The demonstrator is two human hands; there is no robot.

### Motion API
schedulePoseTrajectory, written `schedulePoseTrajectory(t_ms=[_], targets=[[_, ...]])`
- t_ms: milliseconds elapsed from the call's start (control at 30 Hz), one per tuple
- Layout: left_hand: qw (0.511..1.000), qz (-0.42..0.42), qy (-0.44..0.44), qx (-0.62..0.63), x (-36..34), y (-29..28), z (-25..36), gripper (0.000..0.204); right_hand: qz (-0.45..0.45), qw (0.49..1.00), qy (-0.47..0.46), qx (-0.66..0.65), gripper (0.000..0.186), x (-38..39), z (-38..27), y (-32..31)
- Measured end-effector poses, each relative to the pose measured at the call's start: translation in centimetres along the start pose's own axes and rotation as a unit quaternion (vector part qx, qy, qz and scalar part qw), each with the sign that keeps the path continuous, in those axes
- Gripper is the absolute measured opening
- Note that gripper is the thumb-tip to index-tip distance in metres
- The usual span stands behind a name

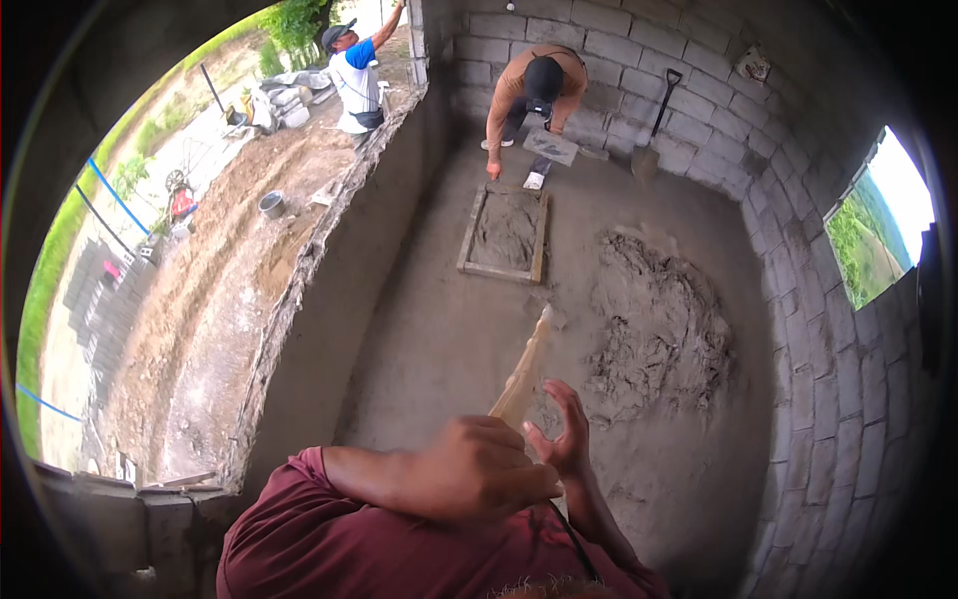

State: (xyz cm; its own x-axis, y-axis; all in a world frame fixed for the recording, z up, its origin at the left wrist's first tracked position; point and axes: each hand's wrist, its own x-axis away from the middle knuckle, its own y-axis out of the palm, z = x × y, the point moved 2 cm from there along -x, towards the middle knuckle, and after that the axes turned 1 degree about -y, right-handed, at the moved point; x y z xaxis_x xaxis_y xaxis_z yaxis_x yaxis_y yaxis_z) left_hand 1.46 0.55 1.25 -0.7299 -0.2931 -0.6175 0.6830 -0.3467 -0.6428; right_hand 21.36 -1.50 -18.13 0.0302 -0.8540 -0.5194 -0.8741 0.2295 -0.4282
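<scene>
My left hand [491, 469] is closed in front of my chest, slightly blurred. From its far side a long, pale yellowish, tapering strip [524, 371] points away over the floor, its lower end hidden by the fist. Whether the strip is wood or plastic I cannot tell. Close by on the right, my right hand [565, 431] is raised with thumb and fingers apart, holding nothing I can see. Beyond the strip's tip lies a rectangular wooden frame [544, 240] with wet grey mortar [507, 232] inside.
A large mortar heap [659, 324] spreads over the floor [419, 369] at right. Behind the frame a bent-over co-worker [544, 80] has a flat grey board [551, 146]. A shovel [659, 125] leans on the block wall. Another person [354, 80] stands outside, beyond the low left wall [349, 270].
</scene>
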Motion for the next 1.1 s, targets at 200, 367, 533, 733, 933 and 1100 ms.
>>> schedulePoseTrajectory(t_ms=[200,367,533,733,933,1100], targets=[[0.998,0.035,-0.045,-0.011,-0.9,1.9,1.9,0.012,-0.104,0.884,0.454,0.030,0.061,17.5,11.3,-3.0],[0.998,0.021,-0.058,-0.019,-0.6,3.6,3.5,0.014,-0.236,0.806,0.532,0.105,0.057,32.0,17.1,-3.5],[0.995,0.032,-0.078,-0.046,0.4,4.6,4.8,0.015,-0.190,0.783,0.589,0.062,0.037,40.3,18.3,-3.2],[0.991,-0.011,-0.110,-0.073,0.8,5.2,5.4,0.008,-0.291,0.731,0.614,0.063,0.016,49.3,19.9,-4.1],[0.989,-0.020,-0.126,-0.073,1.5,4.9,5.6,0.009,-0.115,0.703,0.700,-0.045,0.018,49.7,18.9,-3.3],[0.991,-0.012,-0.110,-0.071,2.0,4.0,4.8,0.011,-0.059,0.712,0.698,-0.047,0.027,47.1,18.7,-2.7]])
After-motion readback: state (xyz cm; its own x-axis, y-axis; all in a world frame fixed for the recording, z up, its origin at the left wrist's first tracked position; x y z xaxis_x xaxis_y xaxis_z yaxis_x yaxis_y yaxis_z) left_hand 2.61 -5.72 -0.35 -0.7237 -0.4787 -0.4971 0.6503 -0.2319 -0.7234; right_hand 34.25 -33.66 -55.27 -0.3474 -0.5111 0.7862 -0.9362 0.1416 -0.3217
